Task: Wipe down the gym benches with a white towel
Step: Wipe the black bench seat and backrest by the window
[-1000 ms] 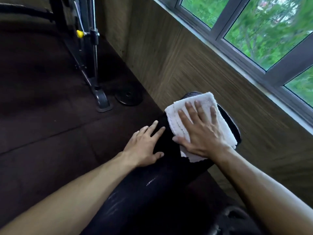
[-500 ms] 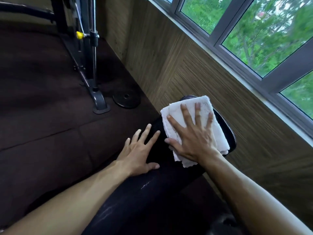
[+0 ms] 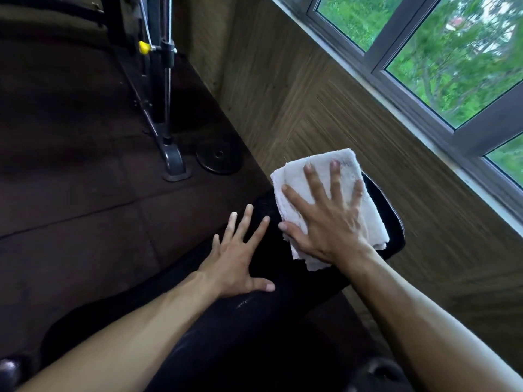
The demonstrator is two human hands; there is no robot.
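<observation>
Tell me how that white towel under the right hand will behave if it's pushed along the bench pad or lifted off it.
The white towel is folded in soft layers with a ragged edge, so it would probably droop if lifted. Pushed, it likely slides: the bench pad looks smooth and glossy. The right hand lies flat with spread fingers, which should limit bunching, though the unpinned far corner may curl.

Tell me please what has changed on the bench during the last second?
Little changed. The right hand stays flat on the white towel at the far end of the bench; any slide is too small to judge. The left hand stays flat on the pad. Nothing was gripped or released.
</observation>
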